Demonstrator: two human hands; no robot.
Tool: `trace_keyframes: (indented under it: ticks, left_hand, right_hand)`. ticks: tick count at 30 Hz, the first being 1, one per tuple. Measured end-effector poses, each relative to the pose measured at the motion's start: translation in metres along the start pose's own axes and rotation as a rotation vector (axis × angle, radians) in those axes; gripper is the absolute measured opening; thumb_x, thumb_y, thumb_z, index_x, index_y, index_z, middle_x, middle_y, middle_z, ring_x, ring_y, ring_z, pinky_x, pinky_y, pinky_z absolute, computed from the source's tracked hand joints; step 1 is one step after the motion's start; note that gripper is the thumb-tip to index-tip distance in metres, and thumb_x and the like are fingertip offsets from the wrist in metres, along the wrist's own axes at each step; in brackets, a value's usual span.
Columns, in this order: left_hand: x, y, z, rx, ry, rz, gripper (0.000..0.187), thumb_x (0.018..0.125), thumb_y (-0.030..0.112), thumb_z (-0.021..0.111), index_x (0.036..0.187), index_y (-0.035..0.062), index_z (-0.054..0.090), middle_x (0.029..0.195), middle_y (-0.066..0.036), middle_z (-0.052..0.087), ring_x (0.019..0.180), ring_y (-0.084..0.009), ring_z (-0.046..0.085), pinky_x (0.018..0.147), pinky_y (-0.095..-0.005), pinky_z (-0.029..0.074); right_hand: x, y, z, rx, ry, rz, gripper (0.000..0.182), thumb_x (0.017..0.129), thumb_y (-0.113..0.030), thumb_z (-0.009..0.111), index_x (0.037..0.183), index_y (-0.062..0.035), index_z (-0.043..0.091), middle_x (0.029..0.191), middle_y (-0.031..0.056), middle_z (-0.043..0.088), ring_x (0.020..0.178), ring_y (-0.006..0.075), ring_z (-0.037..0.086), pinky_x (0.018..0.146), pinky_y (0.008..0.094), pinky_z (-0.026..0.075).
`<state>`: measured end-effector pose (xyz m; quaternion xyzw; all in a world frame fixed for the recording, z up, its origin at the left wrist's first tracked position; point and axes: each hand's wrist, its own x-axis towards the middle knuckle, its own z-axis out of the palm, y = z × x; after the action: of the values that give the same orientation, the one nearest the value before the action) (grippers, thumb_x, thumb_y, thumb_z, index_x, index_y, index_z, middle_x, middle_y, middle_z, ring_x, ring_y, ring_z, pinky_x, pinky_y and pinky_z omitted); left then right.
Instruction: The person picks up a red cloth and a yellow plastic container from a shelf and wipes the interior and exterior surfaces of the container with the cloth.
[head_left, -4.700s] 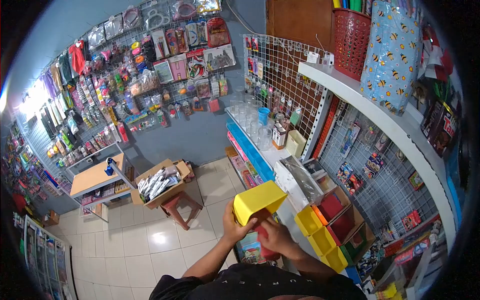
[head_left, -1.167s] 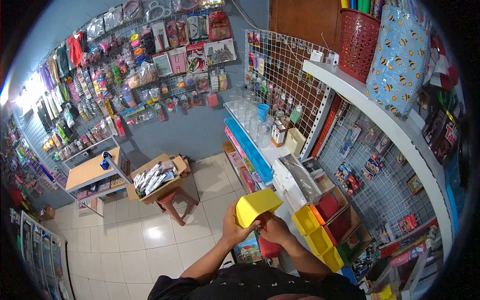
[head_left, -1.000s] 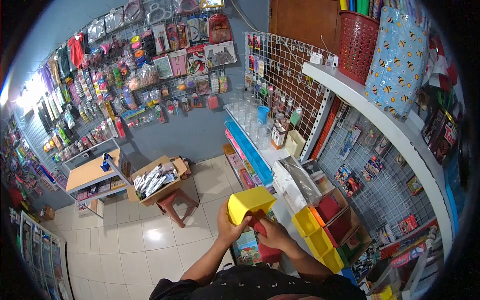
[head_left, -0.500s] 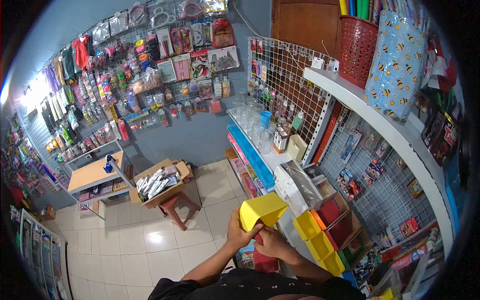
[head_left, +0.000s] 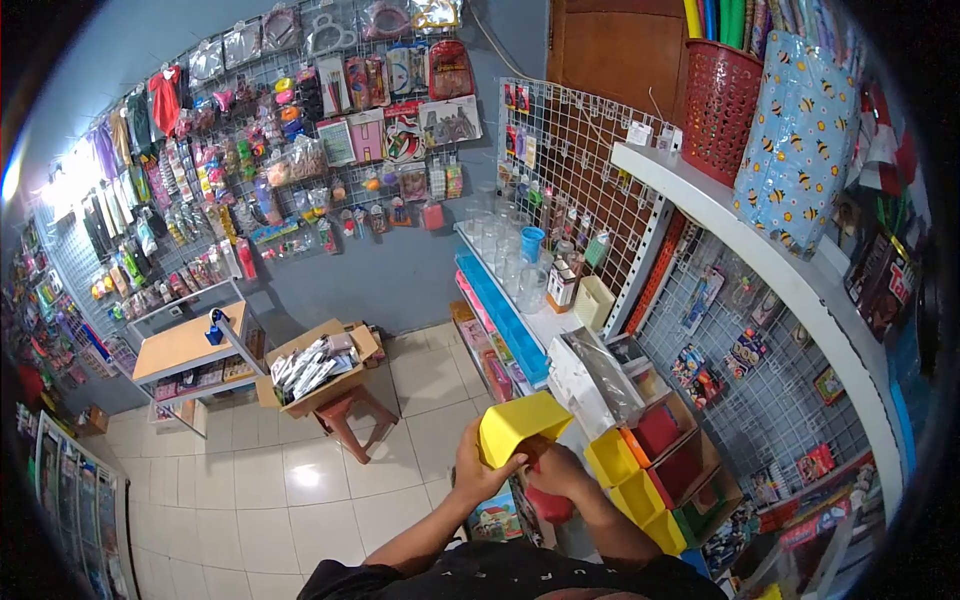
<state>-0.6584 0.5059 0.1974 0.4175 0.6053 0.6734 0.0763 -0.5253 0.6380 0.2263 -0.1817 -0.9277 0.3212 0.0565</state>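
Note:
A yellow plastic bin [head_left: 512, 425] is held up in front of me, tilted, with its opening turned toward my right side. My left hand [head_left: 482, 465] grips its near left edge, thumb toward the opening. Close against that opening, my right hand [head_left: 560, 472] is closed on a red cloth [head_left: 549, 504]. Part of the cloth hangs below the hand, and a bit of red shows at the bin's mouth. The fingertips of my right hand are partly hidden by the bin.
Yellow bins [head_left: 612, 455] stand on the right beside red and green boxes. A blue tray [head_left: 505, 318] and glass jars line the shelf ahead. An open carton [head_left: 318, 365] rests on a brown stool [head_left: 358, 425]. A curved white shelf [head_left: 790, 255] arches at right.
My right hand has moved slightly up and right, reaching more into the bin's mouth. The hanging cloth has swung right. The bin has tilted a little.

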Motion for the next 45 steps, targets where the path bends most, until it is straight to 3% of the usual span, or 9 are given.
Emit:
trace_keyframes:
  ticks: [3,10,19,20,26,29,33,39,45]
  left_hand:
    - [0.004,0.007,0.000,-0.020,0.011,-0.001,0.091,0.075,0.039,0.090,0.140,-0.0044,0.042,0.125,-0.021,0.059,0.116,-0.0319,0.061,0.100,-0.0412,0.048]
    - [0.008,0.008,-0.001,-0.031,0.022,-0.008,0.091,0.076,0.039,0.089,0.140,-0.0050,0.041,0.126,-0.021,0.059,0.117,-0.0304,0.061,0.100,-0.0408,0.048]
    - [0.010,-0.004,-0.025,-0.067,0.055,-0.066,0.083,0.080,0.032,0.087,0.140,-0.0049,0.042,0.123,-0.017,0.060,0.114,-0.0266,0.061,0.100,-0.0386,0.048]
    - [0.011,-0.009,-0.032,-0.089,0.058,-0.100,0.082,0.081,0.031,0.087,0.140,-0.0046,0.042,0.123,-0.017,0.060,0.114,-0.0264,0.061,0.099,-0.0384,0.048]
    - [0.017,0.010,-0.070,-0.115,0.064,-0.320,0.066,0.086,0.020,0.081,0.136,-0.0049,0.046,0.119,-0.016,0.063,0.110,-0.0231,0.063,0.095,-0.0353,0.052]
    - [0.018,0.014,-0.076,-0.100,-0.091,-0.479,0.067,0.087,0.025,0.081,0.136,-0.0051,0.047,0.115,-0.015,0.066,0.107,-0.0220,0.065,0.092,-0.0336,0.053]
    - [0.012,0.015,-0.056,0.010,-0.483,-0.513,0.069,0.093,0.039,0.073,0.142,-0.0017,0.045,0.115,-0.014,0.065,0.106,-0.0220,0.064,0.092,-0.0340,0.051]
    - [0.008,0.000,-0.066,-0.879,-0.266,-0.731,0.073,0.100,0.031,0.064,0.157,0.0086,0.023,0.134,-0.018,0.056,0.116,-0.0254,0.059,0.097,-0.0396,0.050]
    - [-0.017,0.000,-0.013,-0.258,-0.192,-0.435,0.082,0.092,0.021,0.074,0.154,0.0055,0.024,0.146,-0.018,0.044,0.127,-0.0284,0.053,0.105,-0.0409,0.046]
  right_hand:
    - [-0.012,-0.013,0.014,0.110,0.113,-0.283,0.052,0.081,-0.018,0.068,0.129,-0.0052,0.055,0.128,0.0247,0.060,0.117,0.0443,0.058,0.097,0.0493,0.049]
    - [0.011,0.008,0.013,-0.113,-0.148,0.174,0.051,0.081,-0.019,0.069,0.129,-0.0085,0.055,0.122,0.0207,0.064,0.108,0.0420,0.063,0.088,0.0513,0.053]
    - [-0.012,0.023,0.041,0.161,0.113,-0.308,0.069,0.080,-0.016,0.070,0.143,-0.0006,0.047,0.138,0.0239,0.056,0.122,0.0430,0.059,0.105,0.0463,0.047]
    - [-0.014,0.030,0.032,0.202,0.119,-0.336,0.063,0.082,-0.010,0.068,0.142,0.0008,0.050,0.137,0.0224,0.059,0.124,0.0340,0.061,0.106,0.0410,0.047]
    - [-0.028,0.094,0.015,0.797,0.292,0.135,0.044,0.086,-0.011,0.074,0.128,-0.0013,0.062,0.118,0.0073,0.069,0.109,0.0166,0.064,0.096,0.0339,0.050]
    - [-0.023,0.083,0.007,0.892,0.537,0.159,0.052,0.087,-0.023,0.077,0.130,-0.0006,0.060,0.123,0.0113,0.067,0.115,0.0215,0.063,0.101,0.0360,0.048]
    - [-0.026,0.038,0.012,0.146,0.174,-0.092,0.077,0.080,-0.034,0.085,0.140,-0.0013,0.052,0.140,0.0210,0.056,0.130,0.0318,0.055,0.108,0.0406,0.044]
    - [-0.019,0.066,0.047,0.799,0.344,0.156,0.051,0.087,-0.013,0.076,0.133,0.0015,0.058,0.124,0.0119,0.068,0.115,0.0228,0.064,0.102,0.0358,0.048]
    - [-0.013,0.052,0.052,0.463,0.548,0.183,0.047,0.091,-0.011,0.072,0.133,0.0011,0.056,0.121,0.0115,0.068,0.111,0.0213,0.064,0.099,0.0352,0.049]
